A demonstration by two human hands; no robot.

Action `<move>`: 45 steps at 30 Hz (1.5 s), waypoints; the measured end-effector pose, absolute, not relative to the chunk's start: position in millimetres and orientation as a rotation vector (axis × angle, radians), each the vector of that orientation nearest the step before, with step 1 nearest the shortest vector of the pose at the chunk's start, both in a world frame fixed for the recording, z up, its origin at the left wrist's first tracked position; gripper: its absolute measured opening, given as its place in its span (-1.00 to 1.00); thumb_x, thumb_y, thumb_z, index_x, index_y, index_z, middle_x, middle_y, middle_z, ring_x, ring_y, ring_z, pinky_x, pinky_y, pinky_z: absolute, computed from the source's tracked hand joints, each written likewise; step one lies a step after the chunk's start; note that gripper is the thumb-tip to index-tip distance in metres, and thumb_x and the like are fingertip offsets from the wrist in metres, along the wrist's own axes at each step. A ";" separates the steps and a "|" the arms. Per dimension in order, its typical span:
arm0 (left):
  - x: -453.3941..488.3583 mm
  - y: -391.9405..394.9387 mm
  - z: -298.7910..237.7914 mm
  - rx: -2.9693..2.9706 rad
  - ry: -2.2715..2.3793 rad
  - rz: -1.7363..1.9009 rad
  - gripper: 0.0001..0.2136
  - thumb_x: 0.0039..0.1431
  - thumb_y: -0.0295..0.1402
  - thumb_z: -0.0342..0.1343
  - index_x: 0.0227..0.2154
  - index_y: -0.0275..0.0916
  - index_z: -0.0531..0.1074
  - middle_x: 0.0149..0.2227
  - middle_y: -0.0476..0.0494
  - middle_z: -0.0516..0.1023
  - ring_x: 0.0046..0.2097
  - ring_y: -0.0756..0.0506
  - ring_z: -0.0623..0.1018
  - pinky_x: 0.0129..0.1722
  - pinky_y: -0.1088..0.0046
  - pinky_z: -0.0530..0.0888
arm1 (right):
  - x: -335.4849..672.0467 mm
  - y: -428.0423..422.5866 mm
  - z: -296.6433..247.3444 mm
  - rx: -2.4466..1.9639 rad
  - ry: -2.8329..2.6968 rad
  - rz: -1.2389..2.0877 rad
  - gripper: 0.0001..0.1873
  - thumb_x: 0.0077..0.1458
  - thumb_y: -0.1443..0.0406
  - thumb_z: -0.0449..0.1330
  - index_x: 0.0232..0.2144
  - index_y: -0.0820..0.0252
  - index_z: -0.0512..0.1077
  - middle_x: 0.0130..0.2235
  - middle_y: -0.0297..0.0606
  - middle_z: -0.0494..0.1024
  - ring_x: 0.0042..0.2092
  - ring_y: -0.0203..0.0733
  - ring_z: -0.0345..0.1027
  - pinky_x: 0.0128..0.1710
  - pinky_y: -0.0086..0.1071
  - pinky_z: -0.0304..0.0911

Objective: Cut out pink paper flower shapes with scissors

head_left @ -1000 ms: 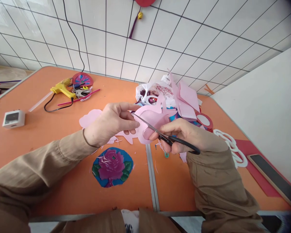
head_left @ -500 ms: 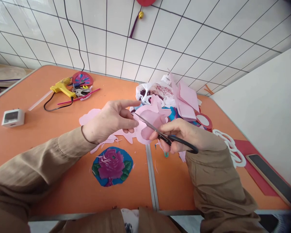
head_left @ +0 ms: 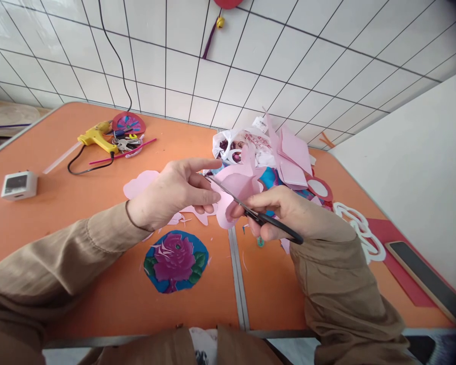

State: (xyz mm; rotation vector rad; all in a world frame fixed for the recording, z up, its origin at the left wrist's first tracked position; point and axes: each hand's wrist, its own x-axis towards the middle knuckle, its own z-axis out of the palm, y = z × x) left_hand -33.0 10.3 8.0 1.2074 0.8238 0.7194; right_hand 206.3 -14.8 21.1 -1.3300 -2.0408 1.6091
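Left hand: the left hand [head_left: 171, 195] pinches the near-left edge of a pale pink paper cut-out [head_left: 238, 183] between thumb and curled fingers. The index finger is stretched out straight above the paper.
Right hand: the right hand [head_left: 285, 213] is closed through the loops of the black-handled steel scissors [head_left: 247, 207], with the thumb on top.
Scissors: the blades point up-left across the pale pink paper cut-out, their tip close to the left thumb. They read as one thin line, so they are nearly closed.
Cut-out position: held clear of the orange folding table [head_left: 79, 203], above its centre seam and between the two hands.
Bag: a white printed plastic bag [head_left: 228, 143] lies open just behind the cut-out. Dark purple and white scraps show at its mouth, but the rest of its contents cannot be made out.
Beside the bag: folded pink paper sheets [head_left: 294, 154] lean on its right side, and a red ring with a white centre [head_left: 319, 188] lies in front of them.
Near edge: a round blue cut-out printed with a purple rose [head_left: 176, 261] lies flat below the left wrist, among thin paper slivers.
Far left: a yellow hot-glue gun [head_left: 97, 138] with a black cord lies next to a bunch of keys [head_left: 123, 144] and a red printed disc [head_left: 128, 123].
Left edge: a small white box with a dark screen [head_left: 18, 184] stands well apart from the rest.
Right edge: a white looped paper chain [head_left: 359, 228] lies partly on a red sheet [head_left: 399, 253].
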 end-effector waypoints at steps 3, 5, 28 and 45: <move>-31.6 9.4 8.9 1.170 0.816 0.711 -0.37 -0.03 -0.57 0.28 0.18 -0.37 0.33 -0.54 0.00 0.56 -0.55 0.05 0.48 -0.56 0.55 0.44 | 207.1 -15.2 20.8 -1.353 -2.026 1.617 -0.53 -0.14 0.12 0.40 -0.21 0.33 0.53 -0.47 -0.30 0.49 -0.48 -0.32 0.31 -0.59 -0.50 0.24; -31.1 9.1 9.3 1.156 0.816 0.714 -0.37 -0.03 -0.57 0.29 0.17 -0.37 0.33 -0.54 0.00 0.57 -0.55 0.05 0.49 -0.56 0.57 0.45 | 207.9 -15.2 20.1 -1.370 -2.035 1.605 -0.50 -0.14 0.07 0.42 -0.20 0.31 0.54 -0.47 -0.31 0.48 -0.47 -0.31 0.32 -0.59 -0.50 0.23; -34.4 10.8 10.4 1.159 0.844 0.662 -0.34 -0.07 -0.51 0.35 0.17 -0.32 0.36 -0.52 -0.03 0.58 -0.55 0.00 0.53 -0.57 0.51 0.43 | 201.3 -14.3 22.3 -1.283 -2.091 1.598 -0.61 -0.13 0.20 0.37 -0.22 0.28 0.54 -0.49 -0.37 0.43 -0.46 -0.34 0.25 -0.52 -0.47 0.21; -30.5 10.3 4.9 1.221 0.869 0.753 -0.44 0.01 -0.55 0.24 0.14 -0.35 0.36 -0.49 0.03 0.51 -0.53 0.07 0.46 -0.52 0.54 0.40 | 198.7 -17.0 25.5 -1.217 -2.207 1.576 -0.65 -0.04 0.19 0.26 -0.22 0.31 0.46 -0.41 -0.27 0.46 -0.40 -0.28 0.30 -0.44 -0.43 0.25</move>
